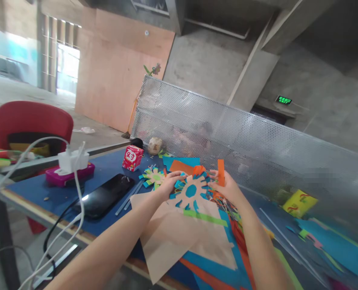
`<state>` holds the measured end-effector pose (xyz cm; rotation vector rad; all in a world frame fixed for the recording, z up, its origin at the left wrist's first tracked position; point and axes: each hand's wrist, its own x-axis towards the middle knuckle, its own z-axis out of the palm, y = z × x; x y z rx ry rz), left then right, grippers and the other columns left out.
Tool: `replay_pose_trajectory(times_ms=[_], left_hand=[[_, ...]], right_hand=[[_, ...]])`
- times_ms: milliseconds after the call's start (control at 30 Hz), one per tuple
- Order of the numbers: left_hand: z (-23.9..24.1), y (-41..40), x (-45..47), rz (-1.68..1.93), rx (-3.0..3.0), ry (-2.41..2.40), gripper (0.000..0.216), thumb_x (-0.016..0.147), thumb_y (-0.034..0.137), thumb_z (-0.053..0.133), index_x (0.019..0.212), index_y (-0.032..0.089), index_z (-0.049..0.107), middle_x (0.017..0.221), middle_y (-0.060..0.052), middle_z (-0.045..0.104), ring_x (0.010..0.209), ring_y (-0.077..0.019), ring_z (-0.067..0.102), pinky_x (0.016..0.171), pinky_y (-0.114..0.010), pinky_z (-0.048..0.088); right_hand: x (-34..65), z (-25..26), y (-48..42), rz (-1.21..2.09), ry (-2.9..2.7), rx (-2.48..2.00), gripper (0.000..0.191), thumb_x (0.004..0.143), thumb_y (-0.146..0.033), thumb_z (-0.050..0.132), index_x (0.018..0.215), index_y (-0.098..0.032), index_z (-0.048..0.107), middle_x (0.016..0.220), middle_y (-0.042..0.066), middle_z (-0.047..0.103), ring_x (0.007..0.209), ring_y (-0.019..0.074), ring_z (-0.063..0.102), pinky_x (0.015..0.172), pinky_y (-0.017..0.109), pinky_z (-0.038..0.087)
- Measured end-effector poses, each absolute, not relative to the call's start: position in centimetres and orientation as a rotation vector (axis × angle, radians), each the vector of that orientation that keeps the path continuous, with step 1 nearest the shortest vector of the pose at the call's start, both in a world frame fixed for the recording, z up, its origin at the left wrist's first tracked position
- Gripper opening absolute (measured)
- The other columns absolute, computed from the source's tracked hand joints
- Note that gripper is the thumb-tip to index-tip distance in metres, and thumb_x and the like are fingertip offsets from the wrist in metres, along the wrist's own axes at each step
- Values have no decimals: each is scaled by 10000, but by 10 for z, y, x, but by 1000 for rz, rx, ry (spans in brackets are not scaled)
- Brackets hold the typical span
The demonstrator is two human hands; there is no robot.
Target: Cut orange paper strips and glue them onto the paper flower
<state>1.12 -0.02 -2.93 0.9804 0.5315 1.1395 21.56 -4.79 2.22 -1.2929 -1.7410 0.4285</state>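
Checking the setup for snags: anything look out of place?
Yes, mildly: white cables hang loosely over the near edge of the table, where they might catch, and a beige sheet seems to overhang too. No spill visible.

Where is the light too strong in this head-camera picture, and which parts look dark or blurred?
In the head view, the doorway at left is washed out; the black phone shows a small glare near its left end; the ceiling darkens at upper right; the metal panel looks hazy, with smeared forms in it; the paper flower is clearer, its petals distinguishable.
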Motion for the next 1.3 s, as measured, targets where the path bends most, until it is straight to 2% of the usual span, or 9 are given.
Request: replay_pose_trajectory(times_ms=[100,167,233,400,600,733,900,1133,1300], left_hand=[[-28,1,9,1113,880,573,164,582,205,626,718,165,544,502,47,520,380,-60,470,386,-165,367],[-27,1,7,1078,833,593,161,590,209,624,718,165,537,483,54,510,347,-55,450,361,-161,350],[-26,2,4,1045,804,595,168,608,273,624,685,156,531,461,50,497,336,-62,448,355,-170,357],[-24,3,-3,949,726,390,433,620,579,524,731,161,548,467,27,491,451,-140,550,447,-265,458],[-33,5,4,1085,895,437,400,499,272,743,851,191,570,704,8,584,558,-106,579,483,-219,474],[-39,4,9,1127,1024,525,364,510,309,727,825,192,585,728,4,573,562,-91,555,450,-195,461],[-37,0,11,1104,1086,482,357,530,319,715,840,198,585,682,10,568,535,-95,550,429,-195,448],[-33,-15,17,994,1283,303,265,570,283,697,790,160,616,651,10,571,545,-80,517,520,-207,412],[-34,-35,26,781,1380,275,228,568,269,694,753,150,634,706,-11,597,614,-99,526,588,-218,405]], right_hand=[[210,30,-41,518,-1727,-1331,312,589,-323,654,766,-208,425,834,3,586,741,171,588,639,307,469],[206,31,-38,552,-1703,-1351,330,569,-331,668,738,-207,412,639,-56,535,593,146,568,570,291,458],[202,30,-38,544,-1661,-1357,352,542,-327,689,727,-203,415,578,-74,498,533,136,545,541,284,449],[197,32,-44,383,-1472,-1338,360,564,-361,668,752,-209,400,640,-53,495,597,143,544,587,288,450],[196,33,-53,286,-1451,-1363,358,543,-351,686,738,-216,418,645,-58,480,601,143,536,589,284,448],[198,30,-61,395,-1524,-1338,289,616,-383,637,759,-214,452,672,-43,524,653,145,556,626,278,453],[213,45,-65,476,-1348,-1224,229,727,-430,466,754,-207,508,954,46,591,843,191,569,664,308,464],[222,75,-70,104,-1576,-1496,249,737,-391,487,846,-227,641,963,22,634,982,215,526,875,354,355],[219,76,-72,270,-1701,-1522,299,703,-370,560,959,-235,635,929,21,653,875,209,583,768,333,436]])
